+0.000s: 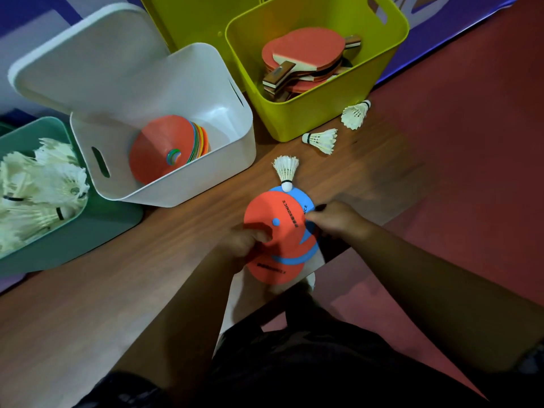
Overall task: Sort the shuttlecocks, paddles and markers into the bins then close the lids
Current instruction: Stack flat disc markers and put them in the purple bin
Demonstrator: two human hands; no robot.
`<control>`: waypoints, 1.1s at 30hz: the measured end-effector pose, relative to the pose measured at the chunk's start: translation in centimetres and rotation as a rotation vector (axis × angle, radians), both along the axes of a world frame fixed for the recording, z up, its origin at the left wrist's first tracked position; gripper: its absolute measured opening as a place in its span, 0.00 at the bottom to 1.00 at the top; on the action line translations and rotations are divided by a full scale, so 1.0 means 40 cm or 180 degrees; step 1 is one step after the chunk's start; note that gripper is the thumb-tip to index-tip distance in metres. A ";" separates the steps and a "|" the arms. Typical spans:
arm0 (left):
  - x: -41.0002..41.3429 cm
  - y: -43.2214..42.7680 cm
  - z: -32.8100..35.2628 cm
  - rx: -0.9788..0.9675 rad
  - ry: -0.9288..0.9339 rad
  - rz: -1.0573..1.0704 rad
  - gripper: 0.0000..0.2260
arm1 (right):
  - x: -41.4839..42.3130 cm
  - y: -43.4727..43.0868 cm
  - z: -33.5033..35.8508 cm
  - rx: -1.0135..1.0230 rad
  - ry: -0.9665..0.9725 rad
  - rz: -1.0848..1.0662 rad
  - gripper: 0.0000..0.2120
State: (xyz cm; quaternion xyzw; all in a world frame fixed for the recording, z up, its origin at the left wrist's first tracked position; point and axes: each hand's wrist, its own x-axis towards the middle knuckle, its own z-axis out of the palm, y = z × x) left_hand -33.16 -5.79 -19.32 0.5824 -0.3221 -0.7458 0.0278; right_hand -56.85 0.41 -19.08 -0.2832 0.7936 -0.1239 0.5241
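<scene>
Markers [272, 214], thin round orange and blue flexible discs fanned above the near edge of the brown wooden table [147, 275], look light, floppy and slick, so rim pinches suit them: the left hand [245, 241] thumb-clamps the orange one, the right hand [335, 219] nips the blue edge.

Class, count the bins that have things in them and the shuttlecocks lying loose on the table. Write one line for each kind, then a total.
Bins with things in them: 3 (green bin, white bin, yellow bin)
Loose shuttlecocks: 3
Total: 6
</scene>
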 end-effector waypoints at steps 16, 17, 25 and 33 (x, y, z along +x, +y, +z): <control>0.121 -0.078 0.153 -0.1486 0.0344 0.0074 0.16 | 0.102 -0.075 0.147 -0.1623 -0.0628 0.0304 0.21; 0.127 -0.082 0.150 -0.1568 0.0396 0.0058 0.16 | 0.110 -0.073 0.146 -0.1656 -0.0601 0.0293 0.20; 0.139 -0.043 0.094 -0.1858 -0.0020 -0.0440 0.18 | 0.173 -0.046 0.095 -0.1316 -0.0218 0.0749 0.29; 0.162 -0.026 0.116 -0.1943 -0.0351 -0.0114 0.13 | 0.230 -0.087 0.121 -0.1345 0.0350 0.1276 0.11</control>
